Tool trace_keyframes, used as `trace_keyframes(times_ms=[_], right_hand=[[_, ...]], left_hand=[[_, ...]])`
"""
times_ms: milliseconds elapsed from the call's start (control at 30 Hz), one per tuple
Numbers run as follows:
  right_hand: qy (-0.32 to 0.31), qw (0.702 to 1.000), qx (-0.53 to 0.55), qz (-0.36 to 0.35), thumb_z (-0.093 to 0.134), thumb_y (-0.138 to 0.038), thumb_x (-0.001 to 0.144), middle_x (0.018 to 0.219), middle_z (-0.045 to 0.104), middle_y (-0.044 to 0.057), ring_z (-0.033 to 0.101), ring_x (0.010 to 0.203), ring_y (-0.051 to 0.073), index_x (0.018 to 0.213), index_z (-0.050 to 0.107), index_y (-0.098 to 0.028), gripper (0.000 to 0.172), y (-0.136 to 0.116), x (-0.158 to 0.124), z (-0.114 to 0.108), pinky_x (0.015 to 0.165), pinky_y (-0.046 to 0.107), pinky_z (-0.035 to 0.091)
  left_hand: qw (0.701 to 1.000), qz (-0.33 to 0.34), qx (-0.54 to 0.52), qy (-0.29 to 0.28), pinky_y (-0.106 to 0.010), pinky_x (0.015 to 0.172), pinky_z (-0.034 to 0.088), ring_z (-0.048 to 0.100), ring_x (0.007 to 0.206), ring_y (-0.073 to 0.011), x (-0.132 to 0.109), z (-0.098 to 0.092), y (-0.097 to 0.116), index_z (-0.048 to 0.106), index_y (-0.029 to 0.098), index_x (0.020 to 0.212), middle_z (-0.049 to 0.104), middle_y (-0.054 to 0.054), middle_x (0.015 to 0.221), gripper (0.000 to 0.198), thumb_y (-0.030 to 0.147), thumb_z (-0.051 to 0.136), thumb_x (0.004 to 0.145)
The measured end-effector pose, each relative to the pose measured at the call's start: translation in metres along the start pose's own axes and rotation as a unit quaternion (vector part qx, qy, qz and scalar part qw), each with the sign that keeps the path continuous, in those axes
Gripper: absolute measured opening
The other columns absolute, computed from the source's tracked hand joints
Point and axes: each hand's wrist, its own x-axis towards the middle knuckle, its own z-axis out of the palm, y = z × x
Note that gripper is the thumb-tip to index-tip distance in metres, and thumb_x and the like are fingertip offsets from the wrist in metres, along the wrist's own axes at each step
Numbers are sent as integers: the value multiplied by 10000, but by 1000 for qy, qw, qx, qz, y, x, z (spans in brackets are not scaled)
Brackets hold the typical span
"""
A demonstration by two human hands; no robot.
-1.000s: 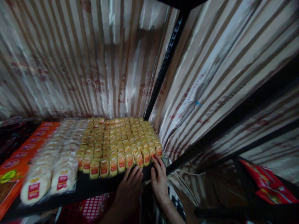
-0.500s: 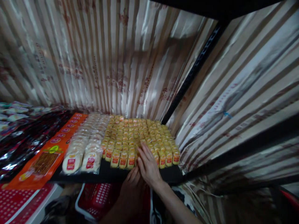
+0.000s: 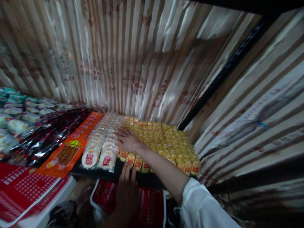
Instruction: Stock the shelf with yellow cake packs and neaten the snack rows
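Observation:
My right hand (image 3: 126, 139) lies flat with fingers spread on the left part of a block of small yellow snack packs (image 3: 166, 142), right beside the rows of white round cakes in clear wrap (image 3: 98, 150). My left hand (image 3: 127, 191) rests with fingers stretched against the front edge of the black shelf (image 3: 133, 177), just below the front row of yellow packs. Neither hand holds anything.
An orange snack packet (image 3: 71, 147) and dark glossy packets (image 3: 45, 139) lie left of the white cakes. A red plastic basket (image 3: 147, 205) stands below the shelf, a red patterned box (image 3: 26, 190) at the lower left. Striped shiny sheeting lines the back and right; a black post (image 3: 225, 69) slants up.
My right hand has slid left across the yellow packs from their right front corner toward the white cakes. My left hand has stayed at the shelf's front edge. The camera has swung left.

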Motion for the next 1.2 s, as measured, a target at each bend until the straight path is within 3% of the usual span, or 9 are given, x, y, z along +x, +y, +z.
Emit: trace_keyframes(times_ms=[200, 400, 700, 933, 1000, 1100, 1200], right_hand=[[0, 1000, 4, -4, 343, -406, 947, 1428, 403, 9, 253, 1362, 254, 1309, 484, -307, 401, 13, 1, 14, 1095, 495, 219], [-19, 999, 25, -29, 319, -444, 946, 1466, 335, -32, 198, 1383, 219, 1337, 418, -391, 407, 18, -5, 8, 1106, 471, 200], [-35, 999, 28, -25, 349, -446, 933, 1465, 339, -11, 209, 1379, 219, 1301, 483, -358, 401, 19, -8, 6, 1111, 450, 178], [-43, 998, 17, -41, 324, -500, 925, 1485, 298, 20, 98, 1402, 240, 1398, 354, -284, 521, 13, -9, -5, 1125, 457, 112], [-31, 999, 17, -20, 333, -564, 900, 1499, 262, 34, 79, 1403, 257, 1428, 290, -268, 607, 10, -8, -6, 1127, 462, 91], [-15, 997, 15, 70, 328, -651, 856, 1516, 206, 58, 53, 1398, 321, 1443, 258, -243, 718, 6, -5, -2, 1120, 492, 68], [-34, 993, 21, 111, 282, -640, 871, 1518, 196, 55, 42, 1394, 341, 1424, 315, -235, 686, 5, -5, 7, 1113, 498, 77]], left_hand=[[1000, -16, -2, -21, -456, 999, 428, 183, 1379, -315, 0, 5, -4, 391, 58, 1298, 210, -213, 1485, 489, 30, 409, 811], [999, -24, 0, -43, -426, 994, 442, 210, 1375, -292, 4, 4, -1, 419, 84, 1282, 260, -197, 1469, 470, 33, 398, 816], [998, -24, -18, -63, -446, 1012, 427, 108, 1395, -312, 10, -3, -4, 431, 96, 1266, 167, -174, 1501, 491, 15, 415, 782], [997, -41, -50, -36, -455, 1019, 416, 146, 1392, -289, 11, -3, -3, 384, 109, 1293, 188, -175, 1491, 514, 7, 396, 789], [995, -62, -66, -32, -474, 1018, 411, 158, 1389, -292, 13, -2, -4, 351, 108, 1314, 202, -189, 1480, 524, 12, 390, 801], [993, -79, -78, -32, -496, 1023, 397, 156, 1389, -294, 14, 1, -6, 278, 109, 1362, 195, -198, 1482, 563, 23, 383, 816], [994, -69, -71, -40, -488, 1032, 388, 155, 1389, -289, 12, 6, -8, 195, 120, 1411, 178, -185, 1498, 619, 35, 381, 827]])
